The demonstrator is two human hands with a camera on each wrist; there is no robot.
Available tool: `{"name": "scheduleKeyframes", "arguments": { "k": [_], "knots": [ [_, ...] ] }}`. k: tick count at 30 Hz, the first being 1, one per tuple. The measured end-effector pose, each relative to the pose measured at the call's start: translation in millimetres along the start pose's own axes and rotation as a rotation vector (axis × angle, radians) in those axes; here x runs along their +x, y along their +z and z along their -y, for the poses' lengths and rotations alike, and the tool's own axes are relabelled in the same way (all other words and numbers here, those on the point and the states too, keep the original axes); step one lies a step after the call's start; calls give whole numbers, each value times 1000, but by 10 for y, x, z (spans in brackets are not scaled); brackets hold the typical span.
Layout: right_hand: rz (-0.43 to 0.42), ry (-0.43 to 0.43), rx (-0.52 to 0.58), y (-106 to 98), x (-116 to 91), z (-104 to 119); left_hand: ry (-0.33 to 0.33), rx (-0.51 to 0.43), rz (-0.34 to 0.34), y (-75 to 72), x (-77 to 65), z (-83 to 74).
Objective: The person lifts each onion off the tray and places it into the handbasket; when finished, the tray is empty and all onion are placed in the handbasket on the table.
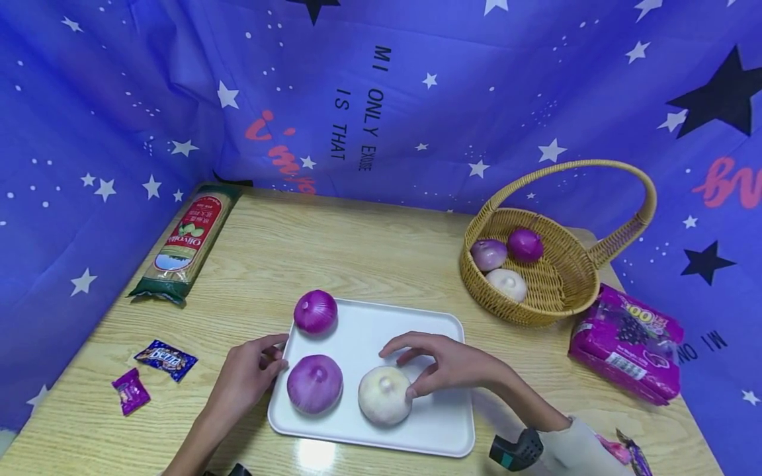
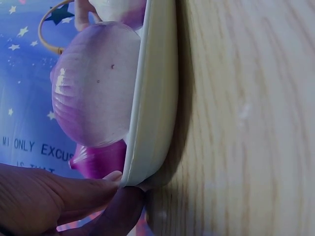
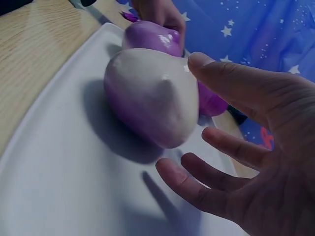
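Observation:
A white rectangular tray [image 1: 417, 423] carries a dark purple onion [image 1: 315, 312] at its far left corner. Nearer the front are a lighter purple onion [image 1: 315, 385] and a pale onion [image 1: 385, 396]; the right wrist view shows purple on the underside of the pale one [image 3: 147, 98]. My left hand [image 1: 247, 373] pinches the tray's left rim between thumb and fingers, as the left wrist view shows at the rim [image 2: 147, 123]. Over the tray, my right hand [image 1: 449, 362] has its fingers spread and loosely bent, the thumb tip right at the pale onion's side.
A wicker basket [image 1: 571, 271] with a tall handle holds several onions at the back right. Beside it lies a purple grape-print package [image 1: 631, 340]. A pasta pack [image 1: 187, 241] lies at the back left, with a blue wrapped snack [image 1: 167, 359] and a purple candy [image 1: 131, 391] nearer.

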State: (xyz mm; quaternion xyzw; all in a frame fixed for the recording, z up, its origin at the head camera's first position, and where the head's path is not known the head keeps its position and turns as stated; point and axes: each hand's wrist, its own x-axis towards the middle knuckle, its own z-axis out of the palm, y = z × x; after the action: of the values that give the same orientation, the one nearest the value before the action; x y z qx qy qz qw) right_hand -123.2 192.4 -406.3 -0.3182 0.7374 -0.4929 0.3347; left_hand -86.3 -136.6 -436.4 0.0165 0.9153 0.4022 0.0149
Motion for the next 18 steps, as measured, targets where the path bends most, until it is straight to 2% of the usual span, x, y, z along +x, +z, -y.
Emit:
{"name": "scheduleKeyframes", "arguments": {
  "k": [6, 13, 18],
  "knots": [
    [24, -8, -10, 81, 50, -88, 5, 7, -1, 5, 1, 9],
    [38, -24, -8, 96, 41, 34, 2, 15, 1, 9, 5, 8],
    [11, -9, 9, -11, -3, 114, 2, 20, -2, 4, 5, 3]
  ]
}}
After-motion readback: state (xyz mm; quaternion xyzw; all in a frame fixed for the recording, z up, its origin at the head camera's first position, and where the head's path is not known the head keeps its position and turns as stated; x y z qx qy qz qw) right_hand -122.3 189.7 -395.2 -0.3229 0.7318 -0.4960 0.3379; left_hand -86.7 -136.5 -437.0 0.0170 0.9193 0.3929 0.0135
